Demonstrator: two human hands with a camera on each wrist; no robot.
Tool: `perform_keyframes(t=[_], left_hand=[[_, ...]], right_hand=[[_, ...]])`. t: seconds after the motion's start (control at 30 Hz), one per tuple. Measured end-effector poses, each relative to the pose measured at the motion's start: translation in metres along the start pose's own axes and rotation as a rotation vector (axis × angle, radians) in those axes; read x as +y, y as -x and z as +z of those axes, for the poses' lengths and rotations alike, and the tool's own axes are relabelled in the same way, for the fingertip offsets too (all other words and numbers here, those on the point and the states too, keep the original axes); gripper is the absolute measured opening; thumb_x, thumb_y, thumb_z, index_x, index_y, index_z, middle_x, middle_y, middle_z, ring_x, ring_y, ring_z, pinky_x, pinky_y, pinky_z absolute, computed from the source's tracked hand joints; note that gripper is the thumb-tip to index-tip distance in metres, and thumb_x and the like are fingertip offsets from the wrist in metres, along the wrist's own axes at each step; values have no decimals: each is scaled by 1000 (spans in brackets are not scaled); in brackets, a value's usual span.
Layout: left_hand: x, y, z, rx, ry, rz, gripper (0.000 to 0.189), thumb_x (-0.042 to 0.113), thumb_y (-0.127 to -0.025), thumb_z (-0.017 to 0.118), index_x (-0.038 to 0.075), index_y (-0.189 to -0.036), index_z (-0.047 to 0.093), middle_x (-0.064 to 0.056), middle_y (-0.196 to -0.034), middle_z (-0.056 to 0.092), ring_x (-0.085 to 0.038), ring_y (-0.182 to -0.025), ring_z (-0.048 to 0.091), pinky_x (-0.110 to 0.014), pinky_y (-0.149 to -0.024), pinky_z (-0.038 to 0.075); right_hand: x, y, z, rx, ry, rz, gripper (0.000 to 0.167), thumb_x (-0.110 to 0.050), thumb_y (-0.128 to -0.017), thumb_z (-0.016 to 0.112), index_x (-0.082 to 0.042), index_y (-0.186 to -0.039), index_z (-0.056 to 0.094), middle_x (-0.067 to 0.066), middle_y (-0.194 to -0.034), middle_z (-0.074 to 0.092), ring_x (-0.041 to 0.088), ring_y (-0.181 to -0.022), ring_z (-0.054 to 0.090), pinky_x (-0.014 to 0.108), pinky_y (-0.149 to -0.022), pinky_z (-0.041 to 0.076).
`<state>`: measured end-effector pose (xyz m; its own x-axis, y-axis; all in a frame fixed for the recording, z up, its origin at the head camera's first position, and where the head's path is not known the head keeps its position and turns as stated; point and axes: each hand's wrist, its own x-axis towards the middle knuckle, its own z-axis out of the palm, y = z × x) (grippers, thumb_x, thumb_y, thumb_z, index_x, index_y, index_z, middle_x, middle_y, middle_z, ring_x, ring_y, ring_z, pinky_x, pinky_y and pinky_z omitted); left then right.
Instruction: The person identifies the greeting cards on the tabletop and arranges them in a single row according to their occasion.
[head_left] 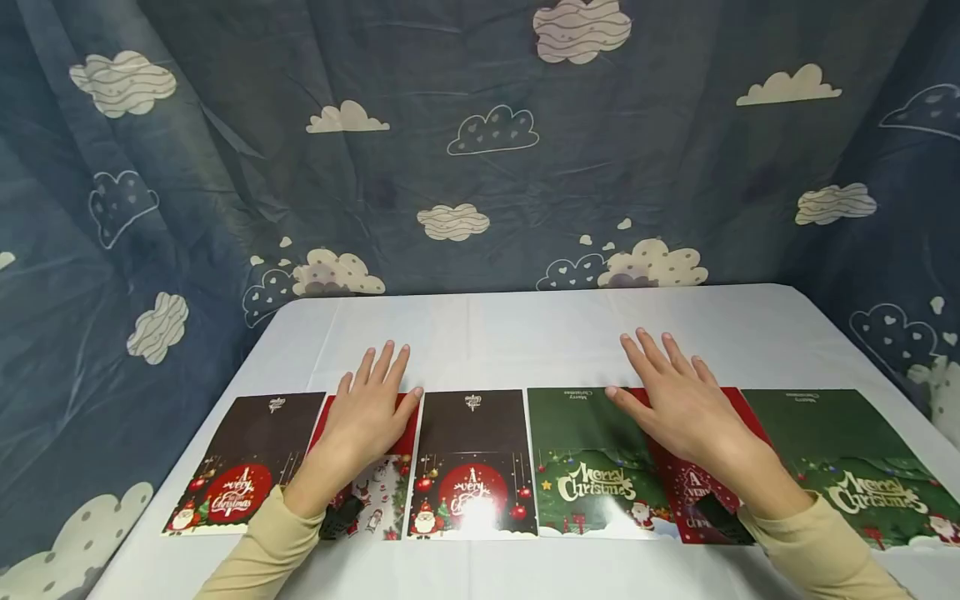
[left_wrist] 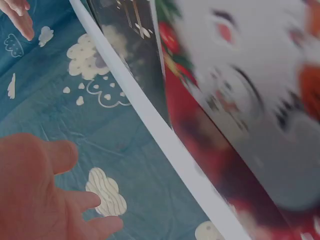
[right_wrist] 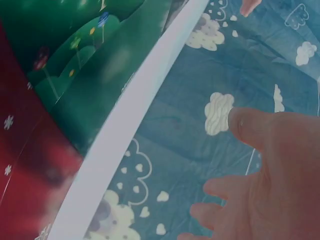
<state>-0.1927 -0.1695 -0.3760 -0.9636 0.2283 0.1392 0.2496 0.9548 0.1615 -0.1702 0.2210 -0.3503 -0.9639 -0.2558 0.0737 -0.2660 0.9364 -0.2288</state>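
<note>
Several unfolded Christmas cards lie in a row. My left hand (head_left: 365,421), fingers straight and spread, hovers above a red card with a white patterned lower half (head_left: 384,492). On either side of that card lie two dark cards, one at the far left (head_left: 262,442) and one near the middle (head_left: 472,429). My right hand (head_left: 682,408) hovers, fingers extended, above another red card (head_left: 692,487), partly hiding it. Green "Merry Christmas" cards flank it, one inward (head_left: 581,437) and one at the far right (head_left: 832,437). Both wrist views show the palms holding nothing.
The cards rest on a table with a white cover (head_left: 450,333). Behind and beside it hangs a dark blue curtain (head_left: 405,167) with a cloud print. A black strap (head_left: 341,517) circles the left wrist, and another (head_left: 723,521) the right.
</note>
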Motion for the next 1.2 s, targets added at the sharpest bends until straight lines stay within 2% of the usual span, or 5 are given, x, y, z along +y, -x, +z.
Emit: perform_keyframes(t=[0.2,0.4,0.67,0.93,1.2], left_hand=[[-13,9,-7,29,-16,5,70,44,-101,49,11,-157,24,-16,-161,19,-40,-147,13,-63,-113,15],[-28,17,-11,18,-27,2,70,44,-100,49,12,-157,23,-16,-161,18,-39,-147,12,-63,-113,14],[-49,29,-14,29,-48,1,71,42,-99,52,13,-157,23,-17,-161,18,-42,-146,13,-65,-112,13],[-70,47,-18,21,-74,-2,72,41,-98,55,11,-156,27,-18,-161,19,-42,-146,12,-65,-112,12],[-90,62,-23,16,-86,6,69,43,-99,52,12,-156,29,-18,-160,21,-42,-146,13,-66,-111,13]], right_hand=[[-9,-2,1,1,19,-34,87,-65,-96,41,-10,-158,16,19,-162,11,44,-146,5,70,-110,6],[-21,-7,6,12,33,-72,84,-64,-97,42,-11,-158,19,17,-162,15,43,-146,8,68,-111,7],[-35,-14,18,24,56,-115,78,-54,-97,52,-12,-157,24,15,-161,19,41,-147,12,64,-113,9],[-53,-15,30,25,85,-182,76,-50,-96,55,-13,-156,28,13,-161,22,40,-146,15,63,-113,13],[-75,-19,38,50,82,-257,75,-51,-96,56,-13,-155,31,10,-160,25,37,-146,18,60,-114,16]])
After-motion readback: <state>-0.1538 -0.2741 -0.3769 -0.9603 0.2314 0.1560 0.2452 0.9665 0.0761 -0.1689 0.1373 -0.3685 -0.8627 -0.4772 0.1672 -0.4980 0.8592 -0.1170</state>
